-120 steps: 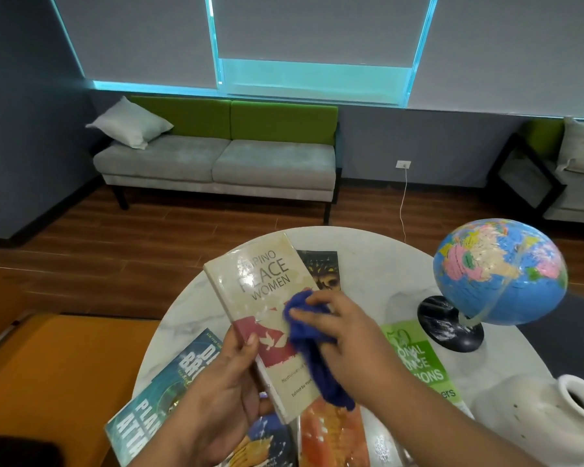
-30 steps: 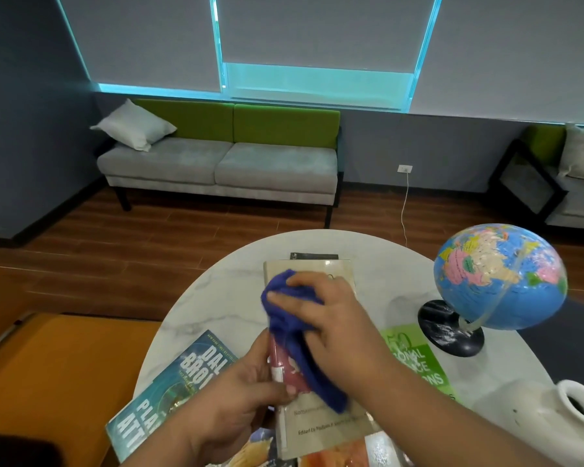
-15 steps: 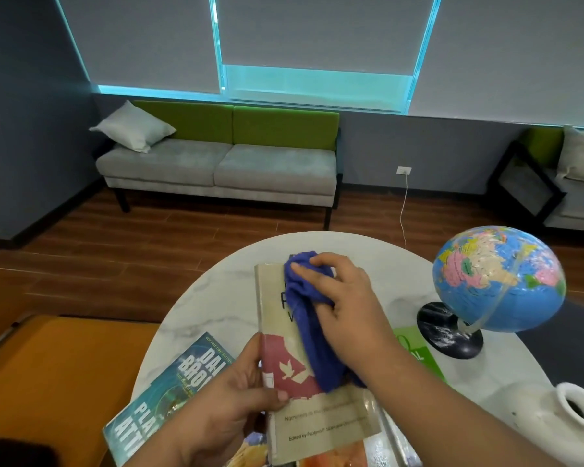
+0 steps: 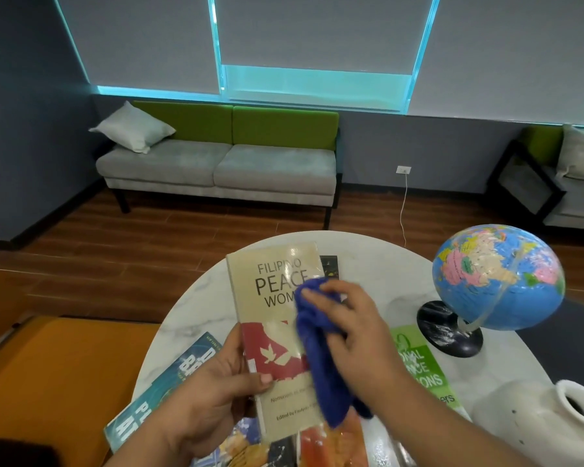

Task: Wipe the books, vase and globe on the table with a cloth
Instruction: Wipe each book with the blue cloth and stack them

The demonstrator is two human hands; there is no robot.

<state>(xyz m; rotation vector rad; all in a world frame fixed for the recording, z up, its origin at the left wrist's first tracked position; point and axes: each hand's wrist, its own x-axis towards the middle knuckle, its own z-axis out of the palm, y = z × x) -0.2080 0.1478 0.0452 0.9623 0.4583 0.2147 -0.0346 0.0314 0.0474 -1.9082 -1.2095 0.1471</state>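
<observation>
Left grip [image 4: 213, 396] curled round the cream book [image 4: 270, 284], right grip [image 4: 354, 328] clutching the blue cloth [image 4: 321, 372] against its cover.

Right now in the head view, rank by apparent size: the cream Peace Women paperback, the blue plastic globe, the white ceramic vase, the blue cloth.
1. Cream paperback, held nearer the camera.
2. Blue plastic globe.
3. White ceramic vase and blue cloth: too close to rank; the frame crops the vase.

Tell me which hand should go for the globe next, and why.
The right hand, most likely: it holds the blue cloth, and the globe stands on that same side. The left hand grips the book and has no cloth.
</observation>
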